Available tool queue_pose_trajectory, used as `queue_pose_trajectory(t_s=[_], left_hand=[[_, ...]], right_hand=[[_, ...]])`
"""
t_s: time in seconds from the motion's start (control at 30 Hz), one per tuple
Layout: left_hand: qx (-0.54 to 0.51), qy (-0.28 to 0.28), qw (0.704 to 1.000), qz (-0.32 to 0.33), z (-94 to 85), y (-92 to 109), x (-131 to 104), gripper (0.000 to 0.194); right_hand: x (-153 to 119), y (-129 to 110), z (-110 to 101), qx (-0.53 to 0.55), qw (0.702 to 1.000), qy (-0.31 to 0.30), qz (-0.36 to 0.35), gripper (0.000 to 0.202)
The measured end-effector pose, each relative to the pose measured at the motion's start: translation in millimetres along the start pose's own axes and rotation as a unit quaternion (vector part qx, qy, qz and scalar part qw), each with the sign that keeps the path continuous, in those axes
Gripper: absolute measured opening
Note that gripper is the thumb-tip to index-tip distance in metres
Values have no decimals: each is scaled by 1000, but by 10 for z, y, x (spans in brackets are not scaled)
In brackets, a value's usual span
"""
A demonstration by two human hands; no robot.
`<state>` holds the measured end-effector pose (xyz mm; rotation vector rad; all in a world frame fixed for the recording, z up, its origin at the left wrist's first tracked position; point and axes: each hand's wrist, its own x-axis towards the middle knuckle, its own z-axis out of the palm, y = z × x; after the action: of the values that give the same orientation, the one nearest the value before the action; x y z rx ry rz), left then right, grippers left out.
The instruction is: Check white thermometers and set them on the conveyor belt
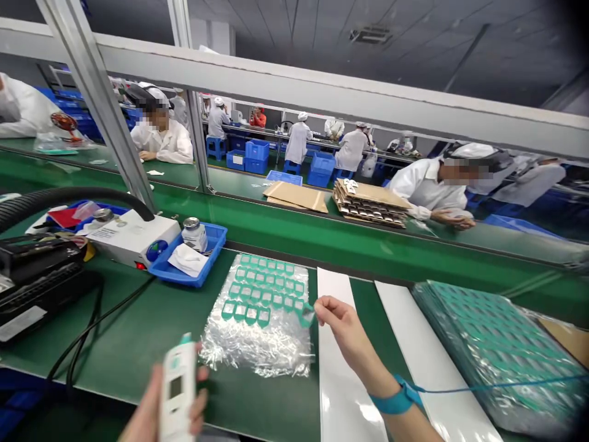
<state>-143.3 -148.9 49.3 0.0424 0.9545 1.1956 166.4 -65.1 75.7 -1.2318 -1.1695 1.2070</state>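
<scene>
My left hand [148,405], slightly blurred, is closed around a white handheld device [177,399] with a small grey screen and a teal tip pointing up. To the right, my right hand [343,328] pinches a small teal-framed piece [306,314] with a clear-looking middle, between thumb and fingertips. This piece is over the right edge of a crinkled clear plastic sheet or bag [262,356]. Rows of similar teal-framed pieces [265,298] lie on the plastic; the front row is shorter than the others. A blue band with a cord is around my right wrist.
A blue tray [216,236] holds a jar and white paper beside a white box-shaped machine [133,236]. Black cables [99,325] cross the left side. White strips [343,393] lie to the right, near a plastic-wrapped teal stack [501,344]. Co-workers sit beyond the green divider.
</scene>
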Motion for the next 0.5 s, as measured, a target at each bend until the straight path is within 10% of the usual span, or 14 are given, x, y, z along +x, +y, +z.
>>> queue_pose_trajectory(t_s=[0.2,0.5], left_hand=[[143,-107,980,-83,970,-855,81,43],[188,-144,968,-81,1088,-1173,113,47]], right_hand=[[-426,-109,127,46,994,-65,75,39],[-665,-3,44,27,994,-61,87,43]])
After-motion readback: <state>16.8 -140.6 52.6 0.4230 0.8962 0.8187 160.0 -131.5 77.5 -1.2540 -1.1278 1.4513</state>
